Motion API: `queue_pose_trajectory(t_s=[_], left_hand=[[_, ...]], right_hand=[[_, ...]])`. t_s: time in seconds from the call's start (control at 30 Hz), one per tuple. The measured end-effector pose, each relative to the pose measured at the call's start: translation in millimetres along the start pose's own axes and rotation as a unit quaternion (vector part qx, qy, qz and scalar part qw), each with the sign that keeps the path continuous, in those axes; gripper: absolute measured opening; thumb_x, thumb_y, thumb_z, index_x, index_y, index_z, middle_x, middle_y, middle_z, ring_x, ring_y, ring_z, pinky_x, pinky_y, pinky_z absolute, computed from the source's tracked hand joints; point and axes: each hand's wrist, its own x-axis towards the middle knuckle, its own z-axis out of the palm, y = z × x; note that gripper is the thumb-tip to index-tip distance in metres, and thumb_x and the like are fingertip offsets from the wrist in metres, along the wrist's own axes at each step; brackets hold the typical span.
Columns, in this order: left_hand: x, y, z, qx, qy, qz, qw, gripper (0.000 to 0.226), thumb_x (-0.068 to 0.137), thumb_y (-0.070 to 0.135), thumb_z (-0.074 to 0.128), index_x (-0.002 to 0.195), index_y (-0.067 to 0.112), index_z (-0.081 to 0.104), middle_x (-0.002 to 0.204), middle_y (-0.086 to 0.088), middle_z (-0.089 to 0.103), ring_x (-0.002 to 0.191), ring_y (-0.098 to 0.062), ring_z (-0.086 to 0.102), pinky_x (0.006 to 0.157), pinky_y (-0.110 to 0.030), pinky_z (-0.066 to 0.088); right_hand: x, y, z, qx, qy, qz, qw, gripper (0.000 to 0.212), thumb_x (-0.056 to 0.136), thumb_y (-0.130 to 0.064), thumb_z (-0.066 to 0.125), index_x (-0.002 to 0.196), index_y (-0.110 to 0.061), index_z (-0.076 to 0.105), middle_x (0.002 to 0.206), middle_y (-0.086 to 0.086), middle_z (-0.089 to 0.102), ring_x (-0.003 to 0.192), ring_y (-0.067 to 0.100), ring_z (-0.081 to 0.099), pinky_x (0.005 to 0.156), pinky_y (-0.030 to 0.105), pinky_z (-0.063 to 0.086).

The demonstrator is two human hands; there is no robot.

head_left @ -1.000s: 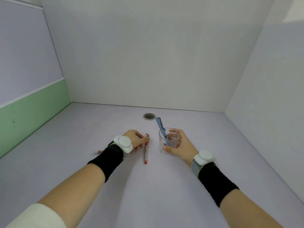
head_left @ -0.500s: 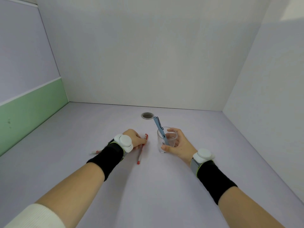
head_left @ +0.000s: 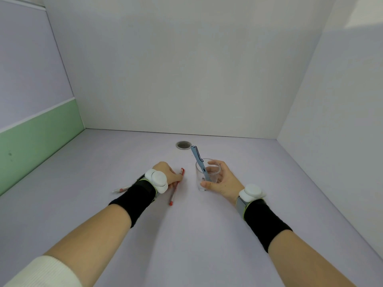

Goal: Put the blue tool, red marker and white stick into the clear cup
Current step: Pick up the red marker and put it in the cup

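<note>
On the desk (head_left: 186, 235), the red marker (head_left: 176, 187) has swung further under the left hand (head_left: 169, 172).

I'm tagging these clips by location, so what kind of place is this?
Probably a desk booth built for recording, not a lived-in room: a bare pale desk boxed in by plain panels, with a cable grommet near the back wall. Only the cup and pens are out.

Bare recording booth, plain white walls (head_left: 186, 69), lavender tabletop (head_left: 186, 235), round cable grommet (head_left: 183, 145)
</note>
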Motion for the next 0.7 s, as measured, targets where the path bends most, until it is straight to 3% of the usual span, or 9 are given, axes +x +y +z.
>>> queue_pose_trajectory(t_s=[0.3, 0.53, 0.7], left_hand=[[-1, 2, -4, -0.005, -0.020, -0.005, 1.000, 0.028, 0.074, 0.035, 0.070, 0.055, 0.014, 0.068, 0.034, 0.006, 0.052, 0.047, -0.018, 0.049, 0.058, -0.022, 0.043], [-7, 4, -7, -0.024, -0.024, -0.010, 0.999, 0.033, 0.077, 0.037, 0.067, 0.052, 0.015, 0.065, 0.029, 0.006, 0.049, 0.045, -0.016, 0.048, 0.055, -0.022, 0.043], [-8, 8, -18, -0.195, -0.029, -0.003, 0.980, 0.022, 0.081, 0.023, 0.070, 0.066, 0.006, 0.067, 0.048, 0.000, 0.056, 0.036, -0.012, 0.042, 0.039, -0.017, 0.037]], right_hand=[[0, 1, 1, 0.014, 0.004, -0.003, 1.000, 0.066, 0.075, -0.003, 0.082, 0.128, -0.020, 0.046, 0.115, 0.001, 0.060, 0.092, 0.010, 0.070, 0.085, 0.024, 0.056], [-1, 0, 3, 0.025, 0.004, -0.002, 1.000, 0.066, 0.075, -0.004, 0.082, 0.129, -0.019, 0.046, 0.116, 0.000, 0.061, 0.095, 0.012, 0.069, 0.085, 0.024, 0.057], [-1, 0, 3, 0.028, 0.008, 0.001, 1.000, 0.067, 0.074, -0.006, 0.083, 0.129, -0.020, 0.047, 0.115, -0.003, 0.062, 0.101, 0.011, 0.066, 0.081, 0.021, 0.056]])
